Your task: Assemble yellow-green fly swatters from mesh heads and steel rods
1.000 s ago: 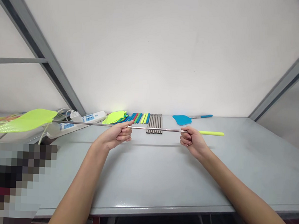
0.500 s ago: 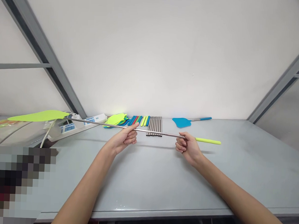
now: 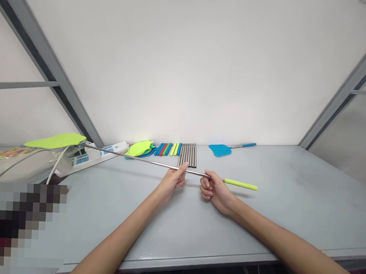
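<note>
Pinching the rod of a yellow swatter above the table, the left hand rests its thumb along the metal with its fingers curled below. The right hand pinches just short of the handle, its other fingers folded in. Two holds near each other probably steady so long a rod, since its head sits far out to the left. Tubes, grips and stacked heads lie grouped by kind along the wall, likely for easy reach; a blue swatter lies apart, farther right. The left fingertips are hard to make out, the lower stacked heads are mostly covered, and pixelation masks the lower left corner. Whether the yellow head touches anything beneath cannot be told.
</note>
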A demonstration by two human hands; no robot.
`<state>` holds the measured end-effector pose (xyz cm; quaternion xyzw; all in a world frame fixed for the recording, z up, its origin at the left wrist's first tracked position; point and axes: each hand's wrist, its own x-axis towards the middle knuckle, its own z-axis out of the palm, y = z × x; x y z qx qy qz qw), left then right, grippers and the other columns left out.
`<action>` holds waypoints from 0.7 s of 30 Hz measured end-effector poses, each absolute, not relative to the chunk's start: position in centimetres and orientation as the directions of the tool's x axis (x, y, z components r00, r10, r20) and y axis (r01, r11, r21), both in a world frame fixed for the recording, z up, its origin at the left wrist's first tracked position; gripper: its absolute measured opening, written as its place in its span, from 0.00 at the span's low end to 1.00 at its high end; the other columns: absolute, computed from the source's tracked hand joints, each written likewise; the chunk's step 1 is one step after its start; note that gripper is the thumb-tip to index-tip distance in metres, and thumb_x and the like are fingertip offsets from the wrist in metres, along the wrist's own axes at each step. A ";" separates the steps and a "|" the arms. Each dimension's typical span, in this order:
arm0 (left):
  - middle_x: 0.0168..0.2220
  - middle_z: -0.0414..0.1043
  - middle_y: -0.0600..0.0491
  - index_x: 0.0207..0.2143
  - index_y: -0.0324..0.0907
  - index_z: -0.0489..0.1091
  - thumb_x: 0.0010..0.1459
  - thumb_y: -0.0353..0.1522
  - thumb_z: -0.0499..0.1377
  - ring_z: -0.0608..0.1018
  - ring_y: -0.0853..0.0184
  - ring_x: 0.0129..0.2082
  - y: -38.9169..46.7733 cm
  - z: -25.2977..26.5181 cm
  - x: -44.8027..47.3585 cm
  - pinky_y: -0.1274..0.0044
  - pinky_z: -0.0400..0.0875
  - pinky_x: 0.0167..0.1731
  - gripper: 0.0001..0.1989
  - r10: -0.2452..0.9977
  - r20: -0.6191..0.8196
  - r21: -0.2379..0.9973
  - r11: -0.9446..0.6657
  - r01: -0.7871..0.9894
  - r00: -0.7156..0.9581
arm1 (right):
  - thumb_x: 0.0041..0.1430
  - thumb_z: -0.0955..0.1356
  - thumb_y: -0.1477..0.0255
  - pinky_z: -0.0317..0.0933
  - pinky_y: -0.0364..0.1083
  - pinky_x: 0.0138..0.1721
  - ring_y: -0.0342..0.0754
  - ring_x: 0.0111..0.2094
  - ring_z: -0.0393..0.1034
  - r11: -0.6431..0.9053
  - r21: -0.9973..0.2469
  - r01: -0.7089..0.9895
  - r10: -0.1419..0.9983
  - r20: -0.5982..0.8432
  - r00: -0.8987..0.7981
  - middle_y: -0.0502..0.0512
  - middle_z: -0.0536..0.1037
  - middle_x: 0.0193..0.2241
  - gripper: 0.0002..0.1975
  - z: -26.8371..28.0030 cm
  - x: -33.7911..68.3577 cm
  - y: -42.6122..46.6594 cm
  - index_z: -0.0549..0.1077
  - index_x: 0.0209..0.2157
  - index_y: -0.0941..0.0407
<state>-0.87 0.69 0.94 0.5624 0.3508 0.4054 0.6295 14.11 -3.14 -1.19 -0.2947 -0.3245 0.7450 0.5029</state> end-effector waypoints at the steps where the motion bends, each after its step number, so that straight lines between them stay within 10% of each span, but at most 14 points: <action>1: 0.12 0.40 0.63 0.14 0.41 0.46 0.50 0.43 0.51 0.50 0.79 0.11 0.4 0.6 -0.4 0.81 0.53 0.17 0.22 0.895 0.019 0.994 0.033 -0.108 0.446 | 0.52 0.59 0.62 0.38 0.40 0.17 0.36 0.13 0.42 -0.293 -0.785 -0.546 0.933 -0.109 -0.343 0.43 0.48 0.12 0.19 -1.2 13.9 -3.4 0.56 0.13 0.58; 21: 0.12 0.43 0.61 0.12 0.40 0.49 0.51 0.44 0.47 0.53 0.77 0.13 -0.1 0.3 0.1 0.80 0.48 0.17 0.22 0.839 -0.097 0.992 0.122 -0.013 0.535 | 0.50 0.59 0.59 0.40 0.40 0.17 0.36 0.13 0.44 -0.333 -0.788 -0.518 0.919 -0.147 -0.367 0.43 0.50 0.11 0.19 -1.2 13.7 -3.6 0.58 0.14 0.58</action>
